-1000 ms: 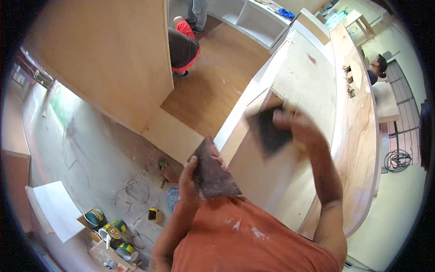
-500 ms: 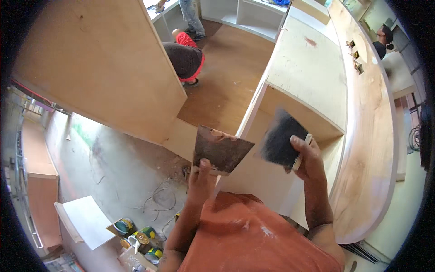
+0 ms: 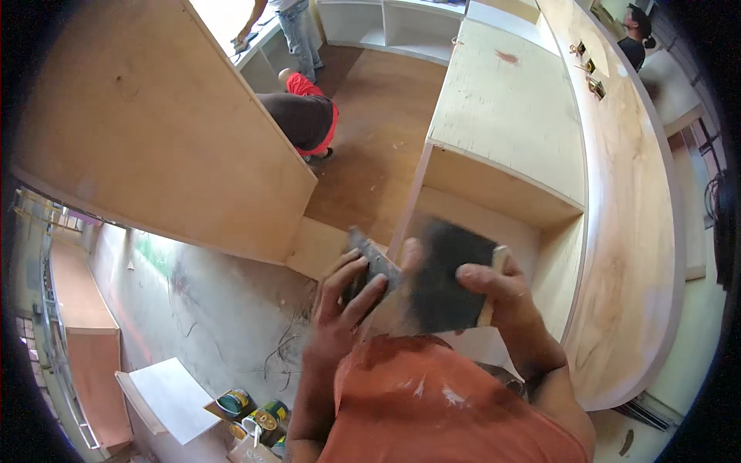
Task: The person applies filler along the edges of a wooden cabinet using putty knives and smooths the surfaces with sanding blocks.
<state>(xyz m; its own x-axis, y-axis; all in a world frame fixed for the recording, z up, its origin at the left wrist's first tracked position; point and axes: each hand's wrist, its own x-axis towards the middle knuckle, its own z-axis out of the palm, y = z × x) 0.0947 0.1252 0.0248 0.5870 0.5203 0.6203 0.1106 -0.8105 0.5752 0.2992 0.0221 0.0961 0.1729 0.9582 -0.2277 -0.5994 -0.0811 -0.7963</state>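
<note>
One flat, nearly black plate (image 3: pixel 444 278) has a pale edge strip (image 3: pixel 501 258).

1. Looks like an indoor fit-out site, part joinery workshop.
2. Shows unpainted wood in an open cabinet (image 3: pixel 502 100), a tall panel (image 3: pixel 177 139) and a long curved counter (image 3: pixel 625 231).
3. Includes metal fittings (image 3: pixel 596 89) set in counter cut-outs.
4. Has clustered cans (image 3: pixel 270 415) on a stained grey floor (image 3: pixel 216 285).
5. Also contains white shelving (image 3: pixel 417 31) near a crouching person (image 3: pixel 301 119).

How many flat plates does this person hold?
2: a grey plate in the left hand and a black plate in the right hand. Both are partly covered; no third shows.
</note>
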